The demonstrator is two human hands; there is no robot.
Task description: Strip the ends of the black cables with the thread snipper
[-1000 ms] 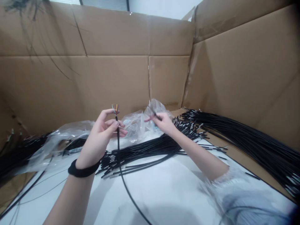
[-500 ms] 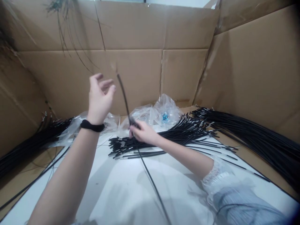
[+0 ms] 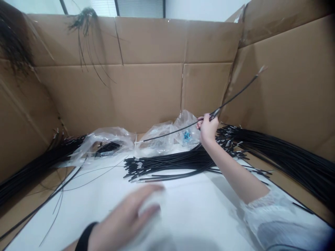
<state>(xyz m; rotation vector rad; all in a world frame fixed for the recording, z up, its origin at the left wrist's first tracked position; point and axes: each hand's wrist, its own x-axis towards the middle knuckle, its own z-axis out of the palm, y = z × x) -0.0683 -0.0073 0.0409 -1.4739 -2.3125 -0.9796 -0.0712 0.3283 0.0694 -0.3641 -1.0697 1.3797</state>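
Observation:
My right hand (image 3: 208, 129) is raised over the back of the table, closed around a black cable (image 3: 172, 131). The cable slants across the view, with a pale tip at its left end and frayed thin wires (image 3: 261, 70) at its upper right end. A small grey metallic piece (image 3: 216, 113) pokes out of the same hand; its kind cannot be made out. Low over the white tabletop (image 3: 183, 198), my left hand (image 3: 125, 212) is smeared by motion, thumb and fingers apart, nothing visible in it. Just beyond the left hand lies a bundle of cut black cables (image 3: 167, 162).
Clear plastic bags (image 3: 157, 134) stand along the back, one holding blue bits (image 3: 186, 135). Long black cable bundles lie at the left (image 3: 34, 164) and right (image 3: 282, 153). Cardboard walls (image 3: 146, 87) enclose the table, with dark thin strands (image 3: 86, 24) hanging over the back one.
My right hand has moved right and up with the cable, which swung from upright to slanting. My left hand has dropped from beside the cable's upper end to low over the tabletop.

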